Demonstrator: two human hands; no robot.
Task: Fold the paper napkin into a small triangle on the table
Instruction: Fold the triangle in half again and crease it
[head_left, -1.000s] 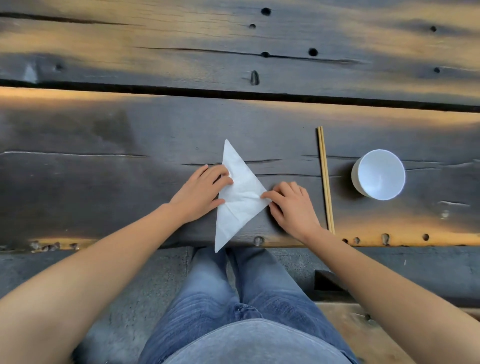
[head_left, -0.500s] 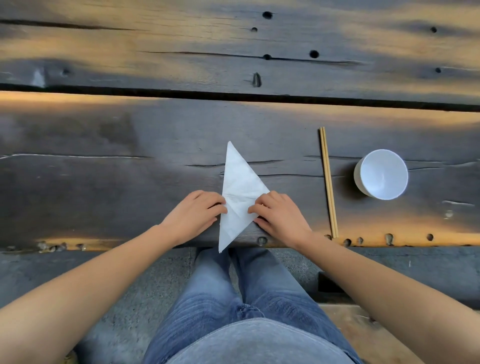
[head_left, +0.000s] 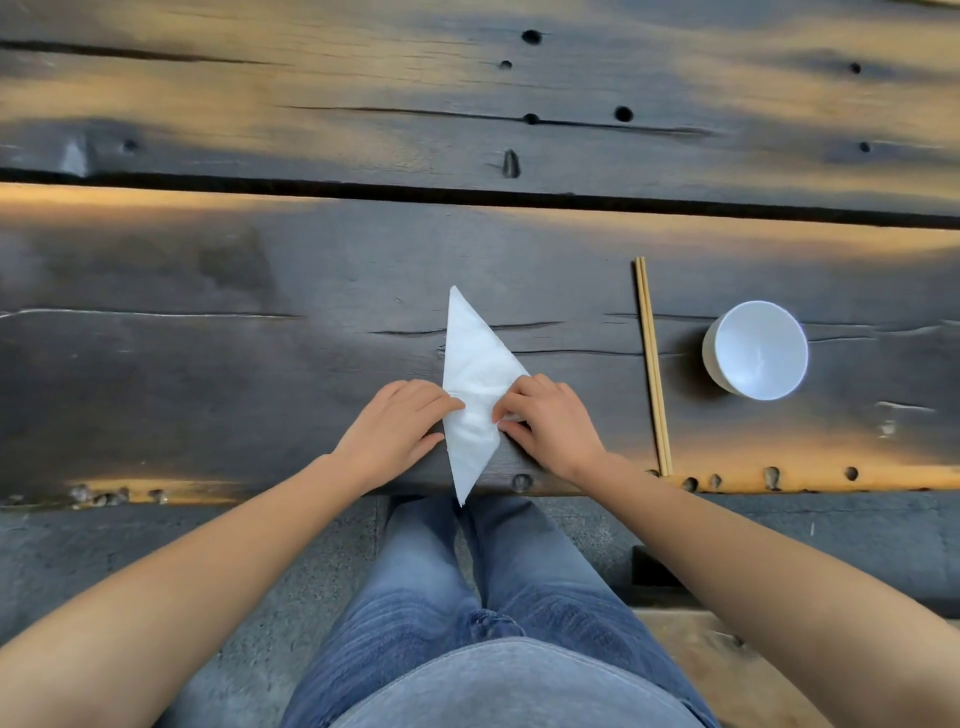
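A white paper napkin (head_left: 475, 384), already folded into a long triangle, is laid on the dark wooden counter (head_left: 218, 353) near its front edge. One tip is pointed away from the person, while the other is carried just past the counter's edge, above the knees in blue jeans (head_left: 483, 587).

The left hand (head_left: 397, 431) is placed at the napkin's straight left edge, its fingertips (head_left: 453, 404) pressed onto the paper and the fingers held loosely curled, nothing being gripped. The right hand (head_left: 550, 421) is set on the right corner of the triangle; its fingers are curled and the paper there is pinched between thumb and fingertips, the corner itself being hidden under the hand.

A pair of wooden chopsticks (head_left: 652, 364) is laid lengthwise to the right of the napkin, well apart from it. A white bowl (head_left: 756, 349) is seen upright further right, just beside the chopsticks but not touching them.
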